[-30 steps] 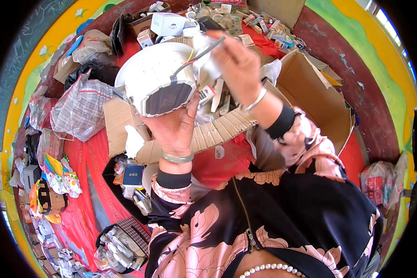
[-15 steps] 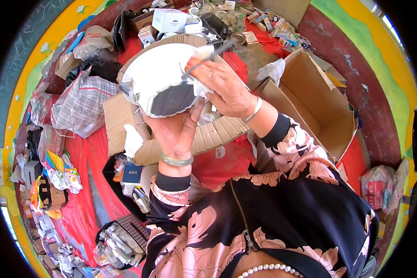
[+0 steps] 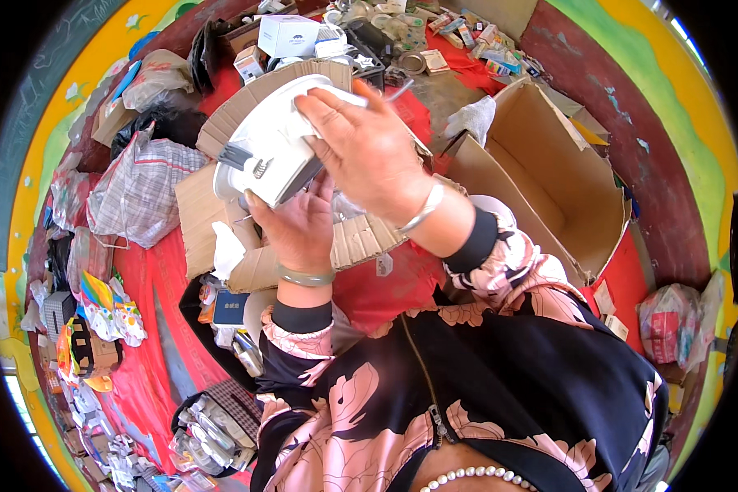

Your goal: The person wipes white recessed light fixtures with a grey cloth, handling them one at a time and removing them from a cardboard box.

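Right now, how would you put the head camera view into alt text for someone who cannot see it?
A person holds a round white fixture up in the left hand, with the right hand laid over its top. Below lie flattened cardboard on a red cloth, an open cardboard box to the right and cluttered small goods around.

A round white lamp fixture (image 3: pixel 271 148) with a dark metal spring clip on its side is held tilted, raised above the flattened cardboard.
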A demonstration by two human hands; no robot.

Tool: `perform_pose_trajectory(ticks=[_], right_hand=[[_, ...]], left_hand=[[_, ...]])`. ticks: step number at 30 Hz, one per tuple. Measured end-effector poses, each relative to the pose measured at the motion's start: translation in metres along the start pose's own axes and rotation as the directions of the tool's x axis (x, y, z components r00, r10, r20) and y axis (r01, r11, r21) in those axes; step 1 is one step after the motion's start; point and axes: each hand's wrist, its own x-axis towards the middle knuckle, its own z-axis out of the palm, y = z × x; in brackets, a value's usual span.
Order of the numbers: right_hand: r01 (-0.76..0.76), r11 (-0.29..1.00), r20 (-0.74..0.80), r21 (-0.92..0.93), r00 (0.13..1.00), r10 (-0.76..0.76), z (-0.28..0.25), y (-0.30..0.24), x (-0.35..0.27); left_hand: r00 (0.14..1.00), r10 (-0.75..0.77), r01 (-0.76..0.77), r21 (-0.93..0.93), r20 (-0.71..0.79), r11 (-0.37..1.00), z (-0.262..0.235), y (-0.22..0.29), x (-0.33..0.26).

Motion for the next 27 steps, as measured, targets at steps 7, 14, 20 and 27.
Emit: perform_pose_trajectory(ticks=[7, 14, 20, 27], right_hand=[[0.103, 0.992, 0.036, 0.068, 0.994, -0.105, 0.009, -0.015, -0.023], [0.273, 0.92, -0.078, 0.282, 0.962, -0.262, -0.001, -0.006, -0.032], [0.171, 0.96, -0.283, 0.22, 0.953, -0.105, 0.003, 0.005, 0.001], [0.134, 0.966, 0.032, 0.22, 0.989, -0.145, 0.025, -0.026, -0.029]], left_hand=[[0.999, 0.02, -0.021, -0.029, -0.036, 0.999, -0.001, 0.004, 0.002], [0.999, 0.002, -0.003, -0.035, -0.033, 0.999, -0.011, 0.007, 0.006], [0.998, -0.064, 0.064, 0.052, 0.001, 0.997, 0.008, 0.007, 0.0], [0.996, 0.085, -0.087, -0.078, -0.031, 0.993, -0.026, 0.004, 0.008]])
